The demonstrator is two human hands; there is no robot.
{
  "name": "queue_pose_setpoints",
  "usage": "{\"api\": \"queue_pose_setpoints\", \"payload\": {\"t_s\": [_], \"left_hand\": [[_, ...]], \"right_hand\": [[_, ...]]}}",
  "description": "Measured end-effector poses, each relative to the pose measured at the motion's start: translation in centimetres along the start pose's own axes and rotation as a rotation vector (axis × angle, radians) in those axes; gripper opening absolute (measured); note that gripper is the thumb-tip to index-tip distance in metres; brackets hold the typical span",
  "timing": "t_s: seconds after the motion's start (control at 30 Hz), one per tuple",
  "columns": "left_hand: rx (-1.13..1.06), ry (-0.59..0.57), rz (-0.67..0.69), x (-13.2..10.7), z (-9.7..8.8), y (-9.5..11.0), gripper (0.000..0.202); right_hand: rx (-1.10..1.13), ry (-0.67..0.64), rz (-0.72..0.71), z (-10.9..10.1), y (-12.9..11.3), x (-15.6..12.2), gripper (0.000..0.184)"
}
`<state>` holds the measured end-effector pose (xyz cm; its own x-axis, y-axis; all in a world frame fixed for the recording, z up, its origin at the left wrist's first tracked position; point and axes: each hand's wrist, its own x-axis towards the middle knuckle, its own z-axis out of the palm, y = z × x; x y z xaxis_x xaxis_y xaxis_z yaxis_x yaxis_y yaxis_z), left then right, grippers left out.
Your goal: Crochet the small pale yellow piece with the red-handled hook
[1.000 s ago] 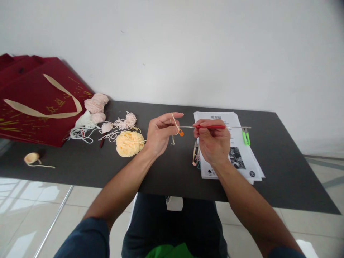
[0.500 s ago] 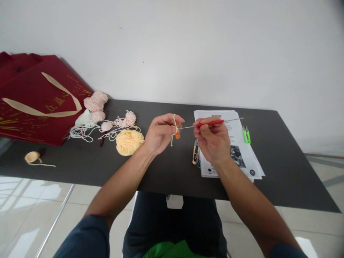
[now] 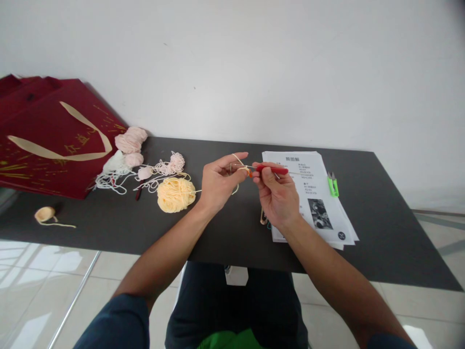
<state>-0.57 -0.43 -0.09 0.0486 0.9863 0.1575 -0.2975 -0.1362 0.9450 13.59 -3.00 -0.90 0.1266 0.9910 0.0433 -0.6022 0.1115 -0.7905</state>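
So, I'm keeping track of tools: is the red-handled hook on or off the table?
Off the table: the right hand holds up the red-handled hook, which points toward the yarn at the left hand.

The right hand (image 3: pixel 278 196) partly hides the printed sheets (image 3: pixel 317 188), and the left edge cuts off the dark-red bag (image 3: pixel 49 127).

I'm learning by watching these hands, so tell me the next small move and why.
Probably catch the yarn with the hook: its metal shaft reaches the left hand, where a strand crosses the index finger, and the right hand holds its red handle.
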Motion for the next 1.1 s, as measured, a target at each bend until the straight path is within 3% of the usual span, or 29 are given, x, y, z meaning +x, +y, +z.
{"api": "queue_pose_setpoints", "payload": {"t_s": [0.37, 0.67, 1.1], "left_hand": [[-0.010, 0.021, 0.023, -0.4, 0.4, 0.1, 0.041], [-0.047, 0.039, 0.076, -0.2, 0.4, -0.1, 0.037], [0.018, 0.117, 0.107, -0.4, 0.6, 0.1, 0.033]], "right_hand": [[-0.041, -0.026, -0.046, 0.2, 0.1, -0.1, 0.013], [-0.078, -0.022, -0.203, 0.4, -0.6, -0.2, 0.011], [-0.298, 0.004, -0.433, -0.2, -0.1, -0.5, 0.008]]}}
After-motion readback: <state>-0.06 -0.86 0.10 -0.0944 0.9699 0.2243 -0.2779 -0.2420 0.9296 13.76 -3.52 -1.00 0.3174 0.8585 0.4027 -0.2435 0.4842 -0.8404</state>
